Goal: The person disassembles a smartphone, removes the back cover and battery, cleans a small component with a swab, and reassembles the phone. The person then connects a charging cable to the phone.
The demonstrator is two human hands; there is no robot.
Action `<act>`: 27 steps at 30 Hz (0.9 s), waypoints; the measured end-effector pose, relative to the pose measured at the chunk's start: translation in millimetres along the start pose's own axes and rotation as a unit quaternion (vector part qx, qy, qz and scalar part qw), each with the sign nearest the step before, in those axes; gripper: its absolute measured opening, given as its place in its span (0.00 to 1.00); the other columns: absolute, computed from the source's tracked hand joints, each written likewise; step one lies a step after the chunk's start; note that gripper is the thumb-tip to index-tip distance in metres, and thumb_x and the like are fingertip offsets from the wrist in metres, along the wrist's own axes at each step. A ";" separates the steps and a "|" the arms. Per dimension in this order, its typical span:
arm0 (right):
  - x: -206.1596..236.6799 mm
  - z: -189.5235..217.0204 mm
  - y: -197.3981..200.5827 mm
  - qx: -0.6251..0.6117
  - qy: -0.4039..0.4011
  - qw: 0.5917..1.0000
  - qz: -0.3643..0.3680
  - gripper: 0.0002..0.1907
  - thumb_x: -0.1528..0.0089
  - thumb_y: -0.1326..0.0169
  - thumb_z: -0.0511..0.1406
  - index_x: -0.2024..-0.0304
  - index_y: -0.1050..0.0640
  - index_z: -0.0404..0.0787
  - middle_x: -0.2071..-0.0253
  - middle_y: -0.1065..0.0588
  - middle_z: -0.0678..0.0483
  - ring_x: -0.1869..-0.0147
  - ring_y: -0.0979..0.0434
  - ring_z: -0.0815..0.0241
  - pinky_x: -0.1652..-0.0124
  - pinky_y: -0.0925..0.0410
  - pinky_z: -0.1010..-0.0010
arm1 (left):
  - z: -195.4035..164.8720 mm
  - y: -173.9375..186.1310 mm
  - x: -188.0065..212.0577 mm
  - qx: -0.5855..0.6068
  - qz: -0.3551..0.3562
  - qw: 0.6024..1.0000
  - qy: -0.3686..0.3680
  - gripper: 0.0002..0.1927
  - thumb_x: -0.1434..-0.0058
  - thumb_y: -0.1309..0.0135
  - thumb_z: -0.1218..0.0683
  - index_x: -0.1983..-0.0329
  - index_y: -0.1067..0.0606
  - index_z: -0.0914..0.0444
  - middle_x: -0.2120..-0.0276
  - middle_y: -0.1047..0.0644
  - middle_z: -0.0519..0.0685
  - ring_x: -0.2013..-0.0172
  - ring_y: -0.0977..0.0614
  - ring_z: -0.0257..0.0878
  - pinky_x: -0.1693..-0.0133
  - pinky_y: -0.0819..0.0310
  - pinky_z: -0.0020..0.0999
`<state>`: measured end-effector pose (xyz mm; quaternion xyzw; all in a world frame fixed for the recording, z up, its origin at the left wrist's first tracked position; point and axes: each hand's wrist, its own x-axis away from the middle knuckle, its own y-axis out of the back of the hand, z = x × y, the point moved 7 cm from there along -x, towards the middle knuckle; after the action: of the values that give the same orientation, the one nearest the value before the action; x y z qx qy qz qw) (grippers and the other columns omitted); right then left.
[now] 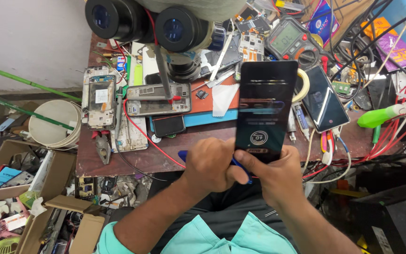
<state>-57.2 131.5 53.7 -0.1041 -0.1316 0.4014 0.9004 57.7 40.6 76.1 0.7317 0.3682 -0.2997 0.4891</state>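
Above the person's lap, at the near edge of a cluttered brown workbench [118, 162], both hands gripped a black smartphone [266, 110] held upright with its lit screen facing the camera. Its lower end was wrapped by the right hand [276, 171], thumb across the bottom of the screen. Beside it, touching, the left hand [210, 164] was closed around a blue-handled tool [184, 156] against the phone's lower left corner. Behind lay a stripped phone frame [158, 99], a multimeter [290, 40] and a microscope [165, 28].
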 end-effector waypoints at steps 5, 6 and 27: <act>-10.2 -10.5 7.5 -0.042 -0.029 0.999 -0.005 0.08 0.45 0.37 0.24 0.62 0.18 0.31 0.66 0.18 0.50 0.66 0.18 0.64 0.65 0.24 0.73 | -3.7 -7.4 9.0 -0.021 -0.018 0.999 -0.046 0.49 0.30 0.58 0.26 0.27 0.50 0.69 0.68 0.29 0.48 0.72 0.27 0.42 0.69 0.34 0.36; -11.8 -11.4 10.1 -0.036 -0.028 0.999 -0.007 0.08 0.45 0.37 0.24 0.62 0.18 0.31 0.66 0.18 0.50 0.67 0.19 0.64 0.67 0.25 0.73 | -5.3 -8.1 9.7 -0.031 -0.019 0.997 -0.065 0.53 0.31 0.57 0.26 0.23 0.56 0.69 0.69 0.30 0.47 0.73 0.28 0.40 0.69 0.35 0.35; -41.5 -25.4 24.0 0.153 -0.182 0.971 0.004 0.07 0.44 0.35 0.30 0.69 0.20 0.32 0.74 0.23 0.52 0.75 0.29 0.62 0.74 0.35 0.69 | -0.5 -40.8 4.4 -0.109 0.116 0.984 -0.083 0.59 0.45 0.55 0.17 0.21 0.50 0.55 0.80 0.35 0.45 0.81 0.33 0.40 0.77 0.39 0.37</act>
<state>-92.4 114.0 16.3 0.1089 -0.2303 0.4322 0.8650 26.2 52.3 52.6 0.6842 0.2694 -0.2584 0.6265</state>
